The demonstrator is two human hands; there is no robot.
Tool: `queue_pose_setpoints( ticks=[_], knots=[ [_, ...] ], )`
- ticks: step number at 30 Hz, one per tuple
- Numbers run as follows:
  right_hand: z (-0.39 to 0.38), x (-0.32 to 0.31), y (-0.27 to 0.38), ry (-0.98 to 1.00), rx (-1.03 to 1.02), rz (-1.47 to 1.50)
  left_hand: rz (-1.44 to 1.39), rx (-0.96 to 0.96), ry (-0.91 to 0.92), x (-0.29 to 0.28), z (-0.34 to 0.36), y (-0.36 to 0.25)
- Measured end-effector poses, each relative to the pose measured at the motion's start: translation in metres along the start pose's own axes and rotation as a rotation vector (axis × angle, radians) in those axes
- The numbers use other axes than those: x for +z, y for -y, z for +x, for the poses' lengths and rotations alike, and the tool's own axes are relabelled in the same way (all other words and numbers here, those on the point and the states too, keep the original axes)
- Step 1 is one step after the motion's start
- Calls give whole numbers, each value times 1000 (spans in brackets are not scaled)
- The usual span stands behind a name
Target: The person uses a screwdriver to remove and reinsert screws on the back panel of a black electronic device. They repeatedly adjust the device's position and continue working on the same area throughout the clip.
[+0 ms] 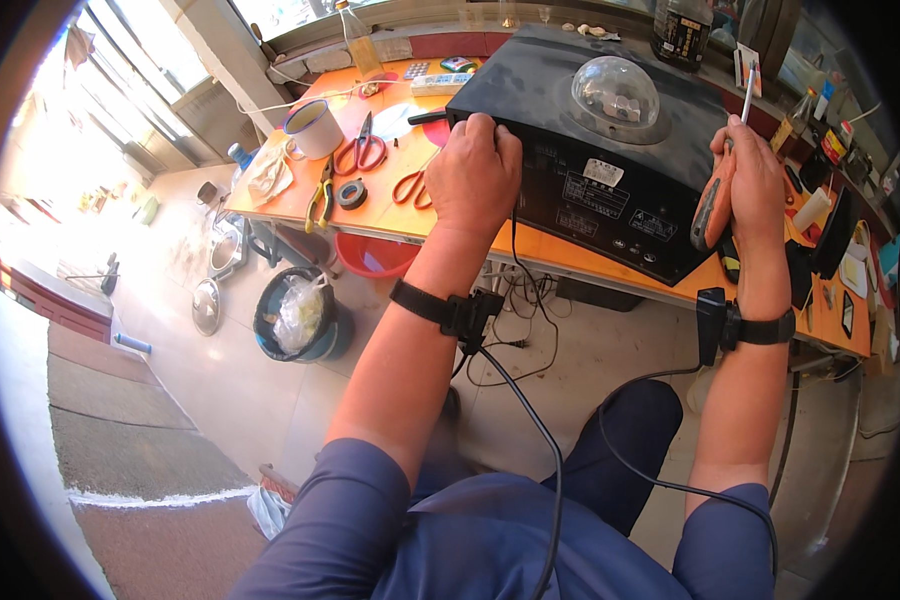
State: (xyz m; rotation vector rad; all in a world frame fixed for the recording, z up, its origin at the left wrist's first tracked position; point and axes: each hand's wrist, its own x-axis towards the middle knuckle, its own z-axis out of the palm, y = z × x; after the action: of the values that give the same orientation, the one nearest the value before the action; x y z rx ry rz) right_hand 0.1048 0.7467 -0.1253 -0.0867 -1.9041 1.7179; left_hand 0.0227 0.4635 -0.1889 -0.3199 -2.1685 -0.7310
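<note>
A black box-shaped appliance (530, 95) with labels on its near side lies on the orange table (300, 190). My left hand (475, 175) is closed at its near left corner, fingertips hidden behind the edge. Just left of that hand a short black rod (428, 118) sticks out; I cannot tell whether it belongs to the appliance. In my right hand (755, 185) is a screwdriver (713, 210) with an orange and black handle, its shaft pointing up and away beside the appliance's right end. On top of the appliance rests a clear dome (615, 90) with small pieces visible inside.
Left on the table are red-handled scissors (361, 152), yellow-handled pliers (320, 198), black tape (351, 194), a mug (313, 130) and a bottle (358, 45). Clutter lines the right side. Below stand a bin (342, 335) and a red basin (375, 255); a black cord (530, 290) hangs down.
</note>
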Motion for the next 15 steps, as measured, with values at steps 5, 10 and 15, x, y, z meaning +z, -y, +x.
queue_pose_setpoints(
  ticks=[5,10,15],
  knots=[
    [0,2,-1,-27,-68,-14,-19,-6,-4,-4,-2,0],
    [0,0,-2,-1,-60,-21,-36,-10,2,-3,1,-1],
    [0,0,-5,2,-70,6,2,67,1,-5,3,1]
  ],
)
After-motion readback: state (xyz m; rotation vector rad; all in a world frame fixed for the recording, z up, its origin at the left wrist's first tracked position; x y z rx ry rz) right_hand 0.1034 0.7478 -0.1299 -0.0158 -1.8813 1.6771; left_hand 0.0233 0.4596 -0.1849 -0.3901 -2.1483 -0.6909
